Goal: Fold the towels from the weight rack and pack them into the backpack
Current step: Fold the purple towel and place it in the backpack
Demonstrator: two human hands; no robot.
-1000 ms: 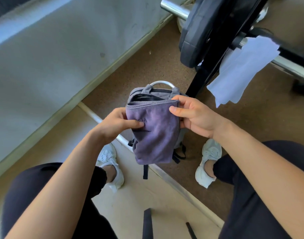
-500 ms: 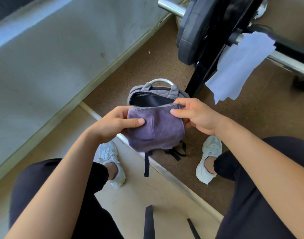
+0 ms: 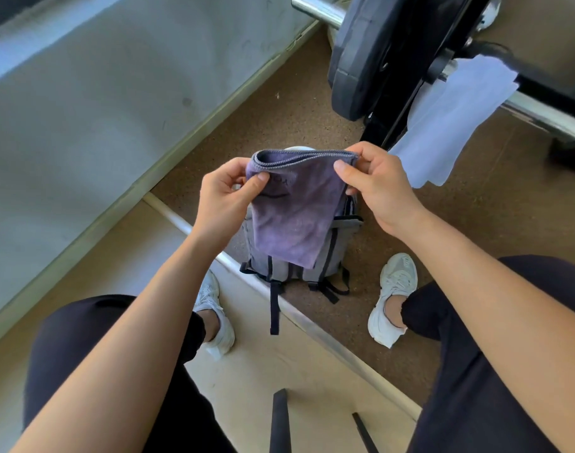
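Left hand (image 3: 225, 191) and right hand (image 3: 369, 179) pinch the folded purple towel's (image 3: 294, 217) top corners above the backpack (image 3: 299, 269); best lowered fold-first, edges level, straight in.

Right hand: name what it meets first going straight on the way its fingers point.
The right hand pinches the purple towel, so that comes first; past it, probably the left hand, though depth is unclear.

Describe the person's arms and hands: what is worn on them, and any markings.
The left hand and right hand are bare: no gloves, rings or watch show. The left forearm and right forearm are bare too, with no sleeve in view. No markings show. Below them are dark trousers and white trainers.
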